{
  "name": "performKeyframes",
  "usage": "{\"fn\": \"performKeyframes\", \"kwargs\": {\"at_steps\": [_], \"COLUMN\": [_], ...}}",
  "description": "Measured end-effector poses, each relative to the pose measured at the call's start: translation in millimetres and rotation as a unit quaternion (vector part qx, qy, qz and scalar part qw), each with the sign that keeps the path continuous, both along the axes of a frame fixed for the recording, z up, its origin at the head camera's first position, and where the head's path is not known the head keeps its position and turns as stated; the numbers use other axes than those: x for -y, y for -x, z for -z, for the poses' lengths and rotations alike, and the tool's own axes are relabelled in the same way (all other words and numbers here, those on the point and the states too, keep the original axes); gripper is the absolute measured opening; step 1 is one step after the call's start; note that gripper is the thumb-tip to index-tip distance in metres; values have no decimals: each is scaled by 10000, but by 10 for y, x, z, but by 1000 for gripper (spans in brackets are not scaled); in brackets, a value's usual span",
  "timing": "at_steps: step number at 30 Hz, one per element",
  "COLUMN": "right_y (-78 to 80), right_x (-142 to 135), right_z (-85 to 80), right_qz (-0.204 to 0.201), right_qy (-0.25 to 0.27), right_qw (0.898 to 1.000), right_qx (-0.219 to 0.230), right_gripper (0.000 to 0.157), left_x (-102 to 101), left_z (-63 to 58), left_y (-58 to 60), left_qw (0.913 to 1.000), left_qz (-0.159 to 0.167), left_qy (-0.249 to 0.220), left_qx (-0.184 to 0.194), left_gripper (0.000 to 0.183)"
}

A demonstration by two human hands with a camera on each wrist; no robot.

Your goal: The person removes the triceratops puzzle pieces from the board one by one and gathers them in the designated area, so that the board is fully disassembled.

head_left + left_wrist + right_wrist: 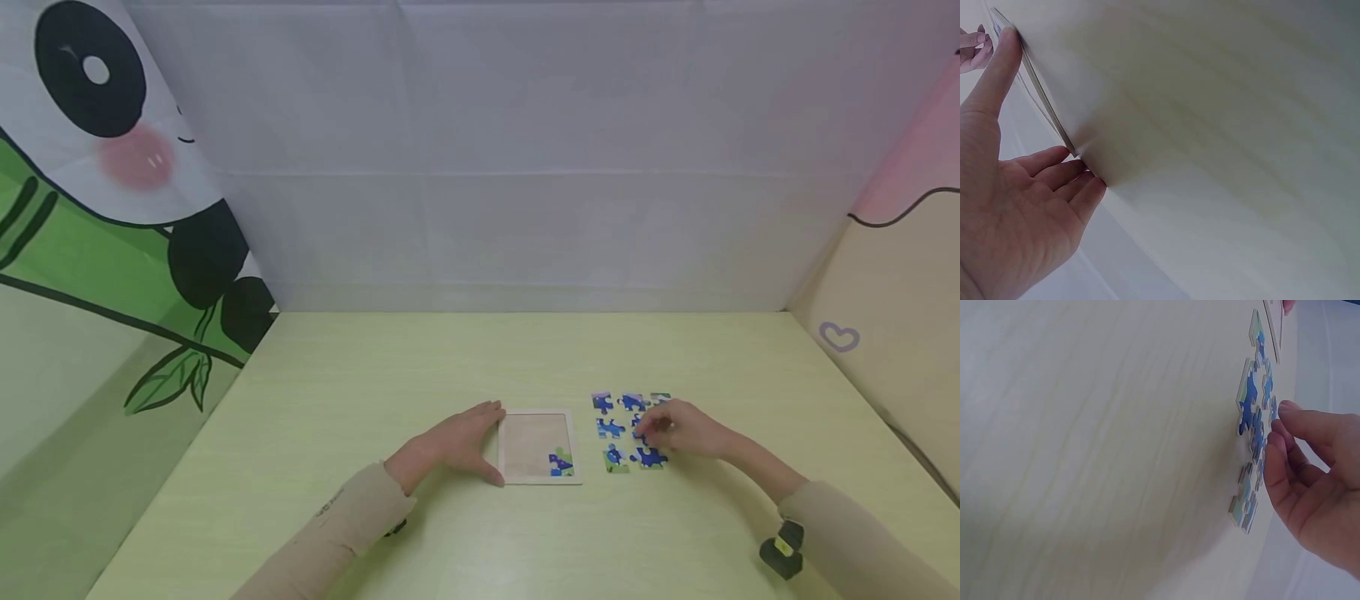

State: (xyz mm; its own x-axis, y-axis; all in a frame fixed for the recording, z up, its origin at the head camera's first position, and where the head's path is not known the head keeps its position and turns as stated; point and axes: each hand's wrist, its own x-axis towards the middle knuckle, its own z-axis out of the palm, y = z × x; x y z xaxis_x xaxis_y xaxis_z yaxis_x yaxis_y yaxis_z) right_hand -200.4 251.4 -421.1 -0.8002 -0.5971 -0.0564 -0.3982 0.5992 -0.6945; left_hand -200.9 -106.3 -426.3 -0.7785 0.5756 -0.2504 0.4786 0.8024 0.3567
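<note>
A square puzzle tray (532, 411) with a pale rim lies flat on the table. One green and blue jigsaw piece (561, 463) sits in its lower right corner. My left hand (461, 443) spans the tray's left side, thumb touching the near corner and fingertips at the far corner. To the tray's right lie several jigsaw pieces (611, 428), blue with green and purple parts. Over the right part of this group is my right hand (686, 427), fingers loosely bent and hiding some pieces. In the right wrist view, its thumb and fingertips are close to the pieces, with nothing visibly pinched.
The pale wooden table (360, 367) reaches back to a white cloth wall (487, 208). A cartoon-printed panel (150, 233) stands on the left and another panel (900, 333) on the right.
</note>
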Motion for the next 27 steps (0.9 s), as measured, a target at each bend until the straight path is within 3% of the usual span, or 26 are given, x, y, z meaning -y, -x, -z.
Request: {"fn": "performKeyframes", "kwargs": {"at_steps": [15, 27], "right_y": [105, 114], "right_x": [413, 780], "right_z": [-47, 109], "right_qz": [-69, -305], "right_qy": [-23, 194], "right_qw": [9991, 9993], "right_qx": [-411, -95], "right_gripper": [10, 19], "left_x": [3, 7], "left_z": [13, 24], "left_y": [3, 8], "left_qw": [10000, 10000], "left_qz": [-38, -24], "left_qy": [6, 20], "left_qx": [63, 15], "left_gripper": [101, 101]}}
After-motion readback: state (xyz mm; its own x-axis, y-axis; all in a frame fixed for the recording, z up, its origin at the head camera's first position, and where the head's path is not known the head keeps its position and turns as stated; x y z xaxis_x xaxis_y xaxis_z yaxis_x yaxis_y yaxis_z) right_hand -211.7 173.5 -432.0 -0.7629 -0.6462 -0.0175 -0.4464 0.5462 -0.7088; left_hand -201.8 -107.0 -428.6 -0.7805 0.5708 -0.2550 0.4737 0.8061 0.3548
